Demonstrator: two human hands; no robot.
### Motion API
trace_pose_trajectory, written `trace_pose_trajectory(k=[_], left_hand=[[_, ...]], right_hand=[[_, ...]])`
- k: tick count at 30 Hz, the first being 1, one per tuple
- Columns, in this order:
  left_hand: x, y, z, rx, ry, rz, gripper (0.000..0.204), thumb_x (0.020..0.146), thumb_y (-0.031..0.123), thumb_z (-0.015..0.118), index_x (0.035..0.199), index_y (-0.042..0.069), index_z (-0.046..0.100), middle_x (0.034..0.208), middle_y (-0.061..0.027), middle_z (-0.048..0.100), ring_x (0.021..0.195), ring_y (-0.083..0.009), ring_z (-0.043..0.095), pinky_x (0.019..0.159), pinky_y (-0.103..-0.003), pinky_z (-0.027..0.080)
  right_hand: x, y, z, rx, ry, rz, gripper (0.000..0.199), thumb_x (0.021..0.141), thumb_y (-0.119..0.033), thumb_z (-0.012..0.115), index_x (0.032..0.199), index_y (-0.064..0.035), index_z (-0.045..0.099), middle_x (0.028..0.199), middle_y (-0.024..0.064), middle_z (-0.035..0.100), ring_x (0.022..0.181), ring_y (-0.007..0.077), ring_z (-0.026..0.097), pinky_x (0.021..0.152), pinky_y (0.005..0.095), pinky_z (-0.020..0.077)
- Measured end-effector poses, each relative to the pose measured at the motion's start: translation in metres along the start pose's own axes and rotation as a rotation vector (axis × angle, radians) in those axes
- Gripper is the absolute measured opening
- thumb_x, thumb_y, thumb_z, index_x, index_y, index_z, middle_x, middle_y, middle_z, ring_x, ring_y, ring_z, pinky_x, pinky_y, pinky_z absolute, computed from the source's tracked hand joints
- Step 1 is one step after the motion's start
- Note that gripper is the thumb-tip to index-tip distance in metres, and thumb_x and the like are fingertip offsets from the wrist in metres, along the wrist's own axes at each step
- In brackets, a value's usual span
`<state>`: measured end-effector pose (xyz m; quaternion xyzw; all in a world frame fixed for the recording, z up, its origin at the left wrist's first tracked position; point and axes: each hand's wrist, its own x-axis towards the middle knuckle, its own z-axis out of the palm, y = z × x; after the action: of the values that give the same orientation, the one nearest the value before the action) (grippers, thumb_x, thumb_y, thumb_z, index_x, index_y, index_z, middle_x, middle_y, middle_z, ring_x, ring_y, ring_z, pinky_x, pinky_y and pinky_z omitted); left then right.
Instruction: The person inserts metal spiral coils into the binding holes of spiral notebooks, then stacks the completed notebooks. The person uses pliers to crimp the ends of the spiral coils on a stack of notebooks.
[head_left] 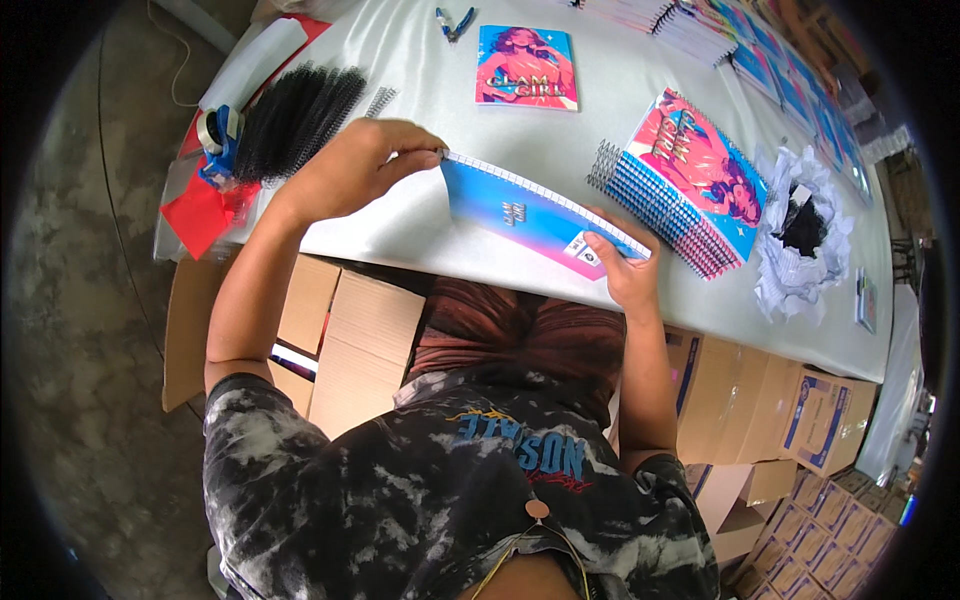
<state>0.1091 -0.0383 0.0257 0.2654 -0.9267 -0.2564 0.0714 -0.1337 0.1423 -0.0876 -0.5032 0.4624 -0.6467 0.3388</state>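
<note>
Between the person's two hands, a blue and pink booklet [535,215] is held just above the near edge of the white table [420,215]. The left hand [355,165] pinches its top corner between thumb and fingers. The right hand [625,265] grips the other end, with the thumb pressed on the cover. A row of small punched holes runs along the far edge of the booklet.

To do this well, the pages should probably stay lined up, so both hands need to hold tight and keep the holes even.

Counting the things around: one pile of black spiral coils [295,120] lies just past the left hand, with one tape roll [215,130] beside it. One single booklet [526,66] lies farther off, and one pair of pliers [455,20] beyond that. One stack of bound booklets [690,180] sits near the right hand; the exact number in it cannot be told. One heap of crumpled paper [805,235] lies beyond the stack.
</note>
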Motion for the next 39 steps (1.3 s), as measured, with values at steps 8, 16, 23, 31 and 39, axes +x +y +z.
trace_pose_trajectory(k=[8,16,23,31,39], left_hand=[[0.005,0.024,-0.001,0.467,0.122,0.187,0.029,0.077,0.012,0.067,0.102,0.005,0.056,0.101,-0.0088,0.059,0.093,-0.0282,0.057,0.079,-0.037,0.046],[0.011,0.031,0.004,0.581,-0.064,0.125,0.047,0.068,0.02,0.074,0.108,0.007,0.055,0.115,-0.0116,0.053,0.107,-0.0285,0.051,0.087,-0.039,0.041],[-0.032,-0.044,0.132,0.479,0.412,0.257,0.095,0.074,0.071,0.046,0.137,0.002,0.031,0.145,-0.023,0.02,0.135,-0.0454,0.006,0.105,-0.06,0.002],[-0.001,-0.03,0.099,0.477,0.864,0.258,0.11,0.076,0.077,0.034,0.138,-0.01,0.013,0.144,-0.0319,0.004,0.132,-0.0516,-0.003,0.1,-0.065,-0.001],[-0.005,-0.074,0.116,0.227,0.967,0.53,0.099,0.079,0.074,0.035,0.139,-0.004,0.021,0.14,-0.0318,0.018,0.132,-0.0484,0.011,0.101,-0.065,0.003]], right_hand=[[-0.001,-0.003,0.003,-0.173,-0.029,-0.142,0.029,0.079,0.006,0.059,0.108,0.0023,0.063,0.103,0.0141,0.066,0.088,0.0165,0.064,0.077,0.0259,0.0486],[-0.008,0.003,0.003,-0.183,-0.037,-0.215,0.035,0.076,0.012,0.053,0.107,0.0022,0.063,0.106,0.0155,0.065,0.097,0.0238,0.064,0.084,0.0292,0.0493],[-0.017,0.001,0.016,-0.255,-0.014,-0.329,0.028,0.078,0.011,0.051,0.102,0.0066,0.063,0.101,0.0205,0.065,0.093,0.0276,0.065,0.083,0.0325,0.0506],[-0.016,0.0,0.032,-0.364,-0.07,-0.505,0.03,0.075,0.002,0.063,0.105,-0.0007,0.065,0.1,0.0174,0.066,0.087,0.0277,0.067,0.074,0.0308,0.0532],[-0.02,-0.003,0.039,-0.392,-0.163,-0.539,0.034,0.071,-0.002,0.068,0.105,-0.0046,0.066,0.1,0.0177,0.066,0.086,0.0269,0.067,0.072,0.032,0.0536]])
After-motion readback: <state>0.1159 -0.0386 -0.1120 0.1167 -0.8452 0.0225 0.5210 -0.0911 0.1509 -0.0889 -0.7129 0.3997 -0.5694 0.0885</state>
